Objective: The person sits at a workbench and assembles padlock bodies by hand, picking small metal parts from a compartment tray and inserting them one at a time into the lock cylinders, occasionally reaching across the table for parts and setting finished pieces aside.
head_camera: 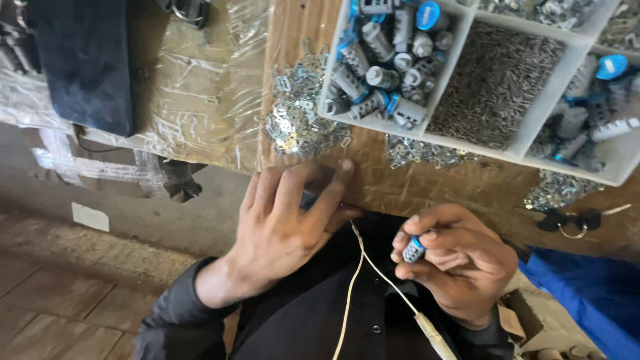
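Wooden bench (427, 190): right hand (460, 260) pinches small cylinder (414, 249), axis tilted up-right; left hand (287, 227) lies open, just beside it.

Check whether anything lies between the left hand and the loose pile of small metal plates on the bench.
Nothing visible does. The left hand rests at the bench edge, and bare wood separates its fingers from the metal plates.
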